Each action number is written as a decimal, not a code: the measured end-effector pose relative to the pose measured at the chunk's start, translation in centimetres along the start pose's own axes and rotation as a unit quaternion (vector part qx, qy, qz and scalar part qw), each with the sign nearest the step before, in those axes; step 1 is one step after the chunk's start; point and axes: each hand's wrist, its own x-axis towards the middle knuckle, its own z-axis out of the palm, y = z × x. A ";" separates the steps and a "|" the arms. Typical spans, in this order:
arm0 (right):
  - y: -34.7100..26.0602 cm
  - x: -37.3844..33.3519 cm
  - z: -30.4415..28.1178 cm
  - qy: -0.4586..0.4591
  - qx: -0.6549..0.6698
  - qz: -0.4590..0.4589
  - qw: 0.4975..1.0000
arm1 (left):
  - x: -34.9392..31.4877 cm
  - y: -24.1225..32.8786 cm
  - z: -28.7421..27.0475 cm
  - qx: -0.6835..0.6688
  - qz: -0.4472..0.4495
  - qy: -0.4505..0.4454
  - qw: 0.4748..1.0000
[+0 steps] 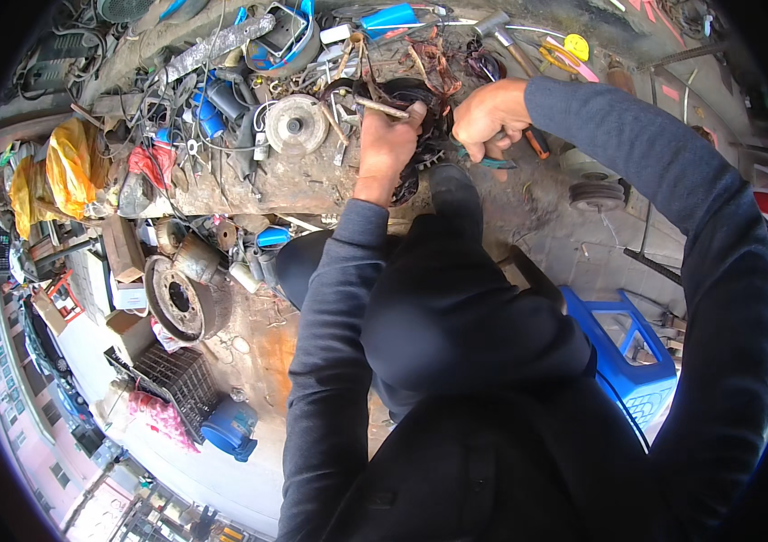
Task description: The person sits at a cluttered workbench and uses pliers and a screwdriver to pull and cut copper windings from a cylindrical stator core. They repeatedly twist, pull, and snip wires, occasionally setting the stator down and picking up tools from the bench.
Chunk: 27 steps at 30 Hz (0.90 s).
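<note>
From here it looks about midway — reddish-brown strands (439, 74) already lie loose on the far side, while the dark round part (434, 116) between the hands seems to have more packed inside. The left hand (387, 147) bends over its left side by a tan stick (382, 107); whether those fingers grip anything, I can't tell. The right hand (490, 117) has its fingers wrapped round a teal-handled tool (497, 163) — just right of the part.
</note>
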 end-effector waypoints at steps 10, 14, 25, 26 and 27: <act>0.5 0.9 4.9 0.057 0.227 -0.076 0.969 | 1.2 -2.1 0.1 0.131 0.036 0.050 0.989; 0.0 -0.1 7.5 0.162 0.252 -0.113 0.947 | 1.2 -1.7 -0.2 0.128 0.027 0.055 0.990; 0.3 1.1 11.4 0.368 0.066 -0.124 0.919 | 0.1 1.2 -0.9 0.030 -0.041 -0.005 0.999; 0.4 1.1 11.6 0.357 0.088 -0.122 0.922 | 0.0 1.3 -0.5 0.015 -0.036 0.032 0.999; 0.5 1.2 11.4 0.355 0.081 -0.124 0.923 | -0.1 1.5 -0.4 0.000 -0.034 0.030 0.999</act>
